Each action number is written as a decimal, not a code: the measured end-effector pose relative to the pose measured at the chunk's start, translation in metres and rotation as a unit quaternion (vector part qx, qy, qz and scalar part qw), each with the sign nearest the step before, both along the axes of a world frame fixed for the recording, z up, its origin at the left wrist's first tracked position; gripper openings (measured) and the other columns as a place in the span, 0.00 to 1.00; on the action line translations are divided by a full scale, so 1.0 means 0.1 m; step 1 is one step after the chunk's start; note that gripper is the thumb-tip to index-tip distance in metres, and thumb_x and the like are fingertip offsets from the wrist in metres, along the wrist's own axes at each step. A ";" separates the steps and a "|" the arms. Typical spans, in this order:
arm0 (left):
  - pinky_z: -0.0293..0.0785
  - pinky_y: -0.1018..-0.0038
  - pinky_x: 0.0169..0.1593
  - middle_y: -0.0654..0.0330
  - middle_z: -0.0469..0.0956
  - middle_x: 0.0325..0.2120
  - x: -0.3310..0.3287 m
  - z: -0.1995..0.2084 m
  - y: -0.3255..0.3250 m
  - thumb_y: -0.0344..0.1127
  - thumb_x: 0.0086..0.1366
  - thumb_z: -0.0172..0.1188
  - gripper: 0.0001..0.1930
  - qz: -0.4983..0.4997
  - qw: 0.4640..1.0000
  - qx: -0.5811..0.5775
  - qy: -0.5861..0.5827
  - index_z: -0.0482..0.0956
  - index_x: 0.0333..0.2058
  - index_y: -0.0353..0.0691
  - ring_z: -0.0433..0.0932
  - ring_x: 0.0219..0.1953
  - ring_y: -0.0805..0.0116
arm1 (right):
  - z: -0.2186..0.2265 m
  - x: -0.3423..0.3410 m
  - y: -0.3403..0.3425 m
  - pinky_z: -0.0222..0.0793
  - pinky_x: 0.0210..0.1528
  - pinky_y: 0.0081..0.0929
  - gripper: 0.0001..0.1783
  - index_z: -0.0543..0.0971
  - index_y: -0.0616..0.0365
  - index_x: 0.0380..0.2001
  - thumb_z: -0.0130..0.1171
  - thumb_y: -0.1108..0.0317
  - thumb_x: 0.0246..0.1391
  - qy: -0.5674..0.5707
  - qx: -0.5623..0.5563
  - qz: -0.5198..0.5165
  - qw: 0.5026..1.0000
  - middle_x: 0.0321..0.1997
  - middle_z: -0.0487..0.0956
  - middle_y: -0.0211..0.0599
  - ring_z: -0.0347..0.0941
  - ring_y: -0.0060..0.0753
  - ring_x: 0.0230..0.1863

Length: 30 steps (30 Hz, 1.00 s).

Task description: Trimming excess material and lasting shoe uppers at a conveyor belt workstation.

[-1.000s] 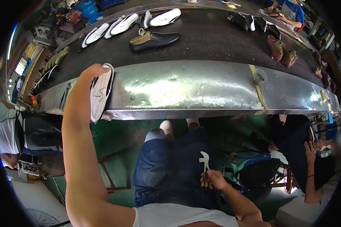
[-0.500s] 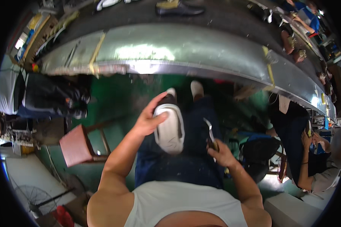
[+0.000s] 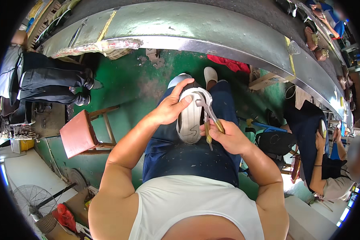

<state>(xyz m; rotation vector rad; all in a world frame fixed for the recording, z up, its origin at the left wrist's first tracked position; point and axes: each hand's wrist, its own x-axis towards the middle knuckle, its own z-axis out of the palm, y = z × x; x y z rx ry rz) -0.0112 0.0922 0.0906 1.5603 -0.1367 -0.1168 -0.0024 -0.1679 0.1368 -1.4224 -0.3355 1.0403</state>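
Observation:
Above my lap, my left hand [image 3: 170,108] grips a shoe [image 3: 189,126] by its far end, fingers on the dark upper and thumb across the underside. The pale grey underside faces up and carries a dark scribbled mark near the end closest to me. My right hand [image 3: 229,138] is closed round the yellowish handles of metal pincers [image 3: 207,105]. Their curved head touches the shoe's far right edge, close to my left thumb. Whether the jaws have hold of the shoe's edge, I cannot tell. A dark cloth or apron [image 3: 188,162] covers my lap beneath.
A long metal-edged bench [image 3: 156,20] curves across the front. At left stand a pink-topped stool [image 3: 77,134] and a person in dark trousers [image 3: 52,78]; a fan [image 3: 38,202] is lower left. At right, another person [image 3: 328,168] works near a dark bag [image 3: 276,143].
My right hand has brought the pincers up and left from beside the shoe to its far edge. The shoe has risen slightly in view, and the view itself has shifted.

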 end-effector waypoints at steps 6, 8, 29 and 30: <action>0.64 0.71 0.63 0.59 0.72 0.55 0.11 -0.11 -0.05 0.37 0.72 0.57 0.23 0.061 0.998 0.018 -0.010 0.66 0.63 0.43 0.69 0.58 0.70 | 0.08 0.27 0.10 0.73 0.34 0.36 0.11 0.74 0.63 0.42 0.50 0.65 0.67 -0.036 -0.145 0.049 0.988 0.27 0.78 0.34 0.77 0.32 0.28; 0.65 0.72 0.63 0.59 0.72 0.55 0.16 -0.30 -0.05 0.35 0.71 0.58 0.21 0.073 0.997 -0.017 -0.019 0.68 0.61 0.42 0.69 0.57 0.72 | -0.15 0.34 0.09 0.73 0.35 0.38 0.11 0.74 0.64 0.42 0.51 0.66 0.66 -0.178 -0.158 0.051 0.970 0.27 0.78 0.39 0.77 0.38 0.28; 0.58 0.69 0.67 0.54 0.66 0.63 -0.01 0.24 -0.35 0.32 0.70 0.59 0.26 -0.012 0.997 0.050 -0.065 0.65 0.65 0.38 0.63 0.64 0.67 | -0.14 0.31 -0.21 0.72 0.45 0.29 0.33 0.70 0.60 0.57 0.71 0.61 0.51 -0.296 -0.035 -0.146 0.943 0.48 0.78 0.37 0.74 0.27 0.40; 0.57 0.67 0.68 0.51 0.61 0.66 0.02 0.23 -0.34 0.30 0.69 0.59 0.30 -0.054 0.991 0.069 -0.102 0.61 0.67 0.39 0.60 0.68 0.64 | -0.22 0.38 -0.12 0.73 0.46 0.32 0.34 0.69 0.61 0.58 0.71 0.61 0.51 -0.335 -0.002 -0.157 0.929 0.51 0.78 0.41 0.76 0.32 0.45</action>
